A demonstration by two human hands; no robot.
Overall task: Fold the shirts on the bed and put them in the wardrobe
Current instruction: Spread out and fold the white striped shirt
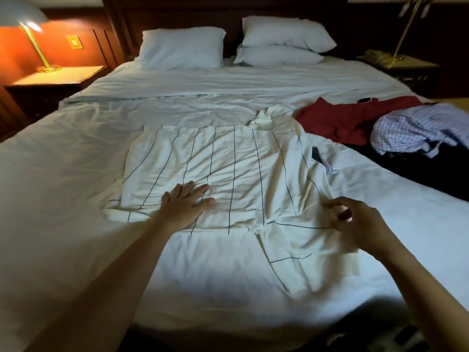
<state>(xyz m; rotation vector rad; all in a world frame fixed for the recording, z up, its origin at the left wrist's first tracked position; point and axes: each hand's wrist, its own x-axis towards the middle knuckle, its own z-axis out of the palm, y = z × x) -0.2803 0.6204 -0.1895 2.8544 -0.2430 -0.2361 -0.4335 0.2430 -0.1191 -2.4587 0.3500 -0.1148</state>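
Hands (186,203) (355,219) at striped shirt (236,168), bed (63,161) — clothes pile (418,128)

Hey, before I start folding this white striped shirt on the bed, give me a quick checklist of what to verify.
1. White shirt with thin dark stripes lying spread out: ok, though wrinkled.
2. Left hand flat, pressing the shirt: ok.
3. Right hand gripping the shirt's edge: cannot tell, blurred.
4. Near sleeve lying free on the white bed sheet: ok.
5. Crumpled red shirt clear of the collar: cannot tell.
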